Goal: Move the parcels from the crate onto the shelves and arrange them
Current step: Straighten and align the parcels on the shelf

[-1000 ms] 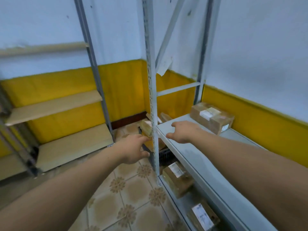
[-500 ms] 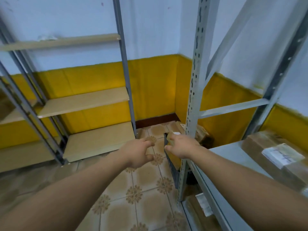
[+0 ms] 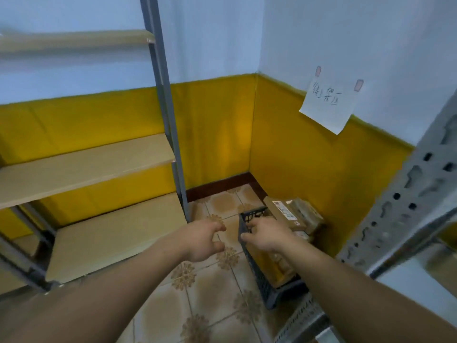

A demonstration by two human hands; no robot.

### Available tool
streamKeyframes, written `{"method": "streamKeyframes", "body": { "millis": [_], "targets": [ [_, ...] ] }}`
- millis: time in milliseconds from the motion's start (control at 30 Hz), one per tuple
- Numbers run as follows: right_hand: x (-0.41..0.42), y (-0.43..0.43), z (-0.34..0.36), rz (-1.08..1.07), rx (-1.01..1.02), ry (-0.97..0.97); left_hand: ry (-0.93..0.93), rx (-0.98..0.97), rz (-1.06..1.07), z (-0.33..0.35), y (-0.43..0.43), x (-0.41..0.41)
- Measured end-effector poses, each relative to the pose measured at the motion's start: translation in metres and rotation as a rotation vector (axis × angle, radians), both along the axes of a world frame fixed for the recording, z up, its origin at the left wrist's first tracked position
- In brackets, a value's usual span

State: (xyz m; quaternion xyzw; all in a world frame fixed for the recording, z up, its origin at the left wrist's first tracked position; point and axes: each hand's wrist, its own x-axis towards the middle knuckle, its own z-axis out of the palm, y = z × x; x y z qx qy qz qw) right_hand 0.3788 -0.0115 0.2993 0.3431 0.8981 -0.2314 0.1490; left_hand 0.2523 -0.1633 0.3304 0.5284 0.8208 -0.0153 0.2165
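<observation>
Fingers (image 3: 218,227) on the left hand (image 3: 205,240) are loosely curled with the thumb held apart, so half open and gripping nothing, hanging over the tiled floor (image 3: 197,293) just left of the crate (image 3: 254,268). Right hand (image 3: 268,235) is pretty much the same: its fingers (image 3: 257,224) are spread a bit and bent, empty, right over the crate's left rim near its far corner. Can't tell if they actually touch the rim, it's blurry there.

Parcels (image 3: 284,214) are brown cardboard with white labels, piled in the dark mesh crate, which sits on the floor in the yellow corner, lower right of centre. Bare wooden shelf boards (image 3: 118,233) fill the left side of the frame, and a grey perforated rack upright (image 3: 405,209) cuts across the right edge. Handwritten paper note (image 3: 329,105) is taped to the wall, upper right.
</observation>
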Motion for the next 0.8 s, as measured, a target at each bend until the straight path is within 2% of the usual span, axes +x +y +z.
{"method": "streamKeyframes", "body": {
  "millis": [133,233,367,467,600,800],
  "targets": [
    [-0.037,0.022,-0.015,-0.148,-0.109,-0.003,-0.070,-0.040,-0.082,-0.016,0.034,-0.068],
    [-0.048,0.039,-0.024,-0.282,-0.111,-0.006,-0.118,-0.077,-0.116,-0.027,0.066,-0.106],
    [-0.056,0.069,-0.042,-0.319,-0.070,-0.174,-0.177,-0.100,-0.157,-0.050,0.116,-0.138],
    [-0.063,0.095,-0.059,-0.376,-0.088,-0.228,-0.211,-0.147,-0.202,-0.070,0.153,-0.153],
    [-0.075,0.131,-0.083,-0.579,-0.181,-0.125,-0.226,-0.201,-0.293,-0.091,0.198,-0.175],
    [-0.093,0.182,-0.118,-0.690,-0.263,-0.099,-0.273,-0.254,-0.382,-0.107,0.268,-0.210]
  ]
}}
